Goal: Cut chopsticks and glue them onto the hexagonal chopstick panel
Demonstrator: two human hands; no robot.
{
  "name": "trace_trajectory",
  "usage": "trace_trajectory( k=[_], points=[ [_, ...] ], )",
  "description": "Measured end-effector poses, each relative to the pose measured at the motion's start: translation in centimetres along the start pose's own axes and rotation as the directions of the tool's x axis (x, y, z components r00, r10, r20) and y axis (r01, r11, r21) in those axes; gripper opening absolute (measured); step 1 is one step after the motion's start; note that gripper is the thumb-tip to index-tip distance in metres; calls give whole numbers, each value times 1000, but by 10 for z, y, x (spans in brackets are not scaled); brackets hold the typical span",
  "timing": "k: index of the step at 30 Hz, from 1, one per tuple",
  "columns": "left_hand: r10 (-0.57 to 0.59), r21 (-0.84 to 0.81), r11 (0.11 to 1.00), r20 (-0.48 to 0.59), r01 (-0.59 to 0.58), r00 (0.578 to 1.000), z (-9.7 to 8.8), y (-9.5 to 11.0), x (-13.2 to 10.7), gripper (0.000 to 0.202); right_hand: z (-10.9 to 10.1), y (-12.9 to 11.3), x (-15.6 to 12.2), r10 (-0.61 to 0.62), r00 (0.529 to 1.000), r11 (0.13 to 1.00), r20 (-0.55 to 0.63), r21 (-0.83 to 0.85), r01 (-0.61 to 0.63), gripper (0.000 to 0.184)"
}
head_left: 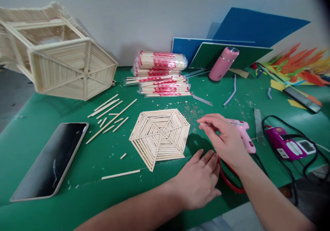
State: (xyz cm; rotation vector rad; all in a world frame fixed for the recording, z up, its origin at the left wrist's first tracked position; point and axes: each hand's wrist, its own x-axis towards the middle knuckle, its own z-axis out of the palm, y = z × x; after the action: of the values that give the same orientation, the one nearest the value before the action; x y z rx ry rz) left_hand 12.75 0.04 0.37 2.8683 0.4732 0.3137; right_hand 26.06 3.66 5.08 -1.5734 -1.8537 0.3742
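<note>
Hands (197, 181) (227, 141) near panel (161, 133), sticks (148, 59) in wrappers (177, 65)

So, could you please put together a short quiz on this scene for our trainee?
1. Which of these is nearest to the person's right hand?
a) pink flask
b) pink glue gun
c) purple power strip

2. Fill in the colour: the hexagonal stick panel lies on a ____ tabletop.

3. True or false: the left hand lies on top of the hexagonal stick panel.

Key:
1. b
2. green
3. False; the left hand is beside the panel, palm down.
</note>
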Motion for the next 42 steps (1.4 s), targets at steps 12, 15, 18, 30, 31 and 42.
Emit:
trace_trajectory(
  k=[12, 15, 18, 30, 31, 42],
  points=[
    [-287, 74, 943, -306, 323, 908, -18, -38, -58, 24, 40, -7, -67, 180, 973, 970, 142, 136, -200, 14],
    [-300, 60, 942, -289, 330, 909, -13, -43, -55, 25, 46, -9, -68, 177, 974, 981, 143, 55, -187, 16],
    [-311, 38, 943, -264, 332, 913, -8, -42, -55, 24, 47, -11, -67, 192, 970, 981, 149, -20, -191, 14],
    [-318, 44, 942, -203, 333, 926, -4, -41, -57, 26, 45, -11, -62, 258, 940, 964, 223, -124, -235, 13],
    [-318, 45, 942, -198, 332, 927, -4, -41, -57, 26, 46, -12, -61, 261, 939, 963, 222, -124, -238, 13],
    [-310, 50, 944, -196, 325, 930, -5, -42, -55, 25, 47, -15, -62, 273, 934, 961, 231, -105, -255, 13]
  ],
)
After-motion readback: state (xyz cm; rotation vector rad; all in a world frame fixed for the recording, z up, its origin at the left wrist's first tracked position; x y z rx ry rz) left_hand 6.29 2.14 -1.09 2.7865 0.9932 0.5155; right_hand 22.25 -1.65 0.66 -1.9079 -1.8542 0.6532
